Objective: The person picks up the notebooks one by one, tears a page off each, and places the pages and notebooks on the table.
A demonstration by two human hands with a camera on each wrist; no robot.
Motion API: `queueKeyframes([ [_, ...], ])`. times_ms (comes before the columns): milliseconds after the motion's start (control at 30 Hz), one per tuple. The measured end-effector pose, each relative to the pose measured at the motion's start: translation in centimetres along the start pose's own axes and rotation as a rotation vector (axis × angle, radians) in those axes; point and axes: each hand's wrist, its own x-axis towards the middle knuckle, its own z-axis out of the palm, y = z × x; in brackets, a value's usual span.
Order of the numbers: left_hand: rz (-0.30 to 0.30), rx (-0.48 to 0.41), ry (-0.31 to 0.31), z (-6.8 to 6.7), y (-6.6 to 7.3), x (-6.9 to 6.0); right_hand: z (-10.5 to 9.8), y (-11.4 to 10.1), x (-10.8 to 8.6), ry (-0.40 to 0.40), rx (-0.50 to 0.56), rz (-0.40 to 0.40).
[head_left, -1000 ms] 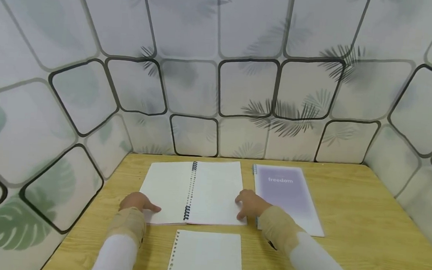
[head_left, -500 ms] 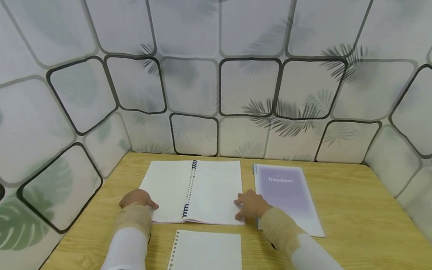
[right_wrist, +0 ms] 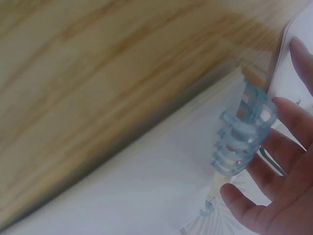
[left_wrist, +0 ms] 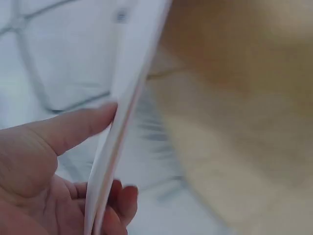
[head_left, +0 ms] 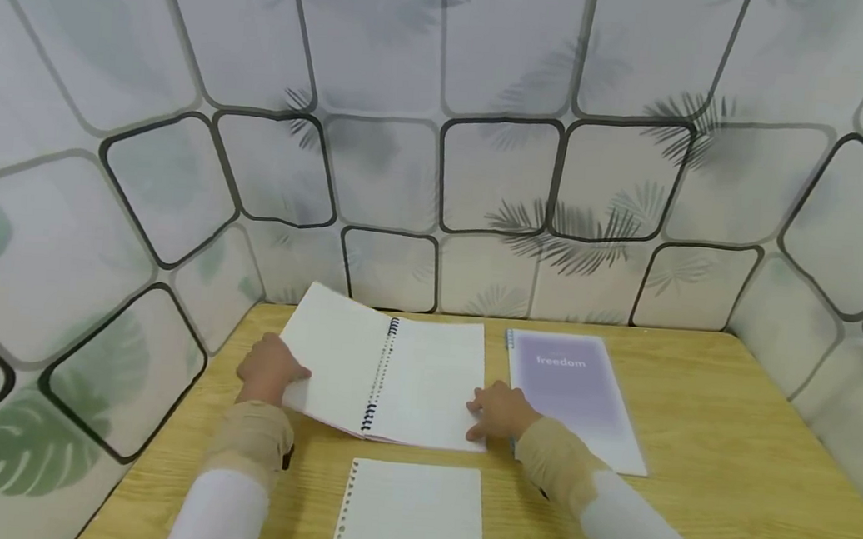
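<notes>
An open spiral notebook [head_left: 431, 382] with blank white pages lies on the table; its left half is raised and tilted. My left hand [head_left: 270, 367] grips that raised left part. The left wrist view shows the thumb on one face of the notebook pages [left_wrist: 105, 171] and the fingers curled behind. At the notebook's right edge rests my right hand [head_left: 500, 410], fingers spread over the page margin. In the right wrist view its loosely bent fingers are beside the pale blue coil [right_wrist: 244, 132] of a purple-covered notebook [head_left: 566, 387] marked "freedom". The right hand grips nothing.
A loose sheet [head_left: 410, 514] with punched holes along its left side lies at the table's front, below the open notebook. The wooden table [head_left: 749, 459] extends to the right of the purple notebook. A patterned curtain [head_left: 498, 174] closes off the back and sides.
My left hand has moved up and away, raising the left half of the open notebook, which lay flat before. The right hand has stayed nearly in place.
</notes>
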Motion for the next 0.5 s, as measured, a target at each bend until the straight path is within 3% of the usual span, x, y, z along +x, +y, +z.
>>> queueKeyframes([
  [133,0.16,-0.075,0.008,-3.3,3.5,-2.0,-0.2,-0.1,-0.2,0.004,-0.037,-0.013],
  [233,0.272,-0.109,-0.004,-4.1,6.4,-3.7,-0.1,-0.1,-0.1,-0.005,-0.029,0.0],
  [333,0.361,-0.147,-0.056,-3.2,9.2,-4.9,0.3,0.0,0.1,-0.008,-0.006,0.027],
  [500,0.431,-0.208,-0.153,0.3,13.4,-6.2,1.0,0.6,0.5,0.018,0.01,0.043],
])
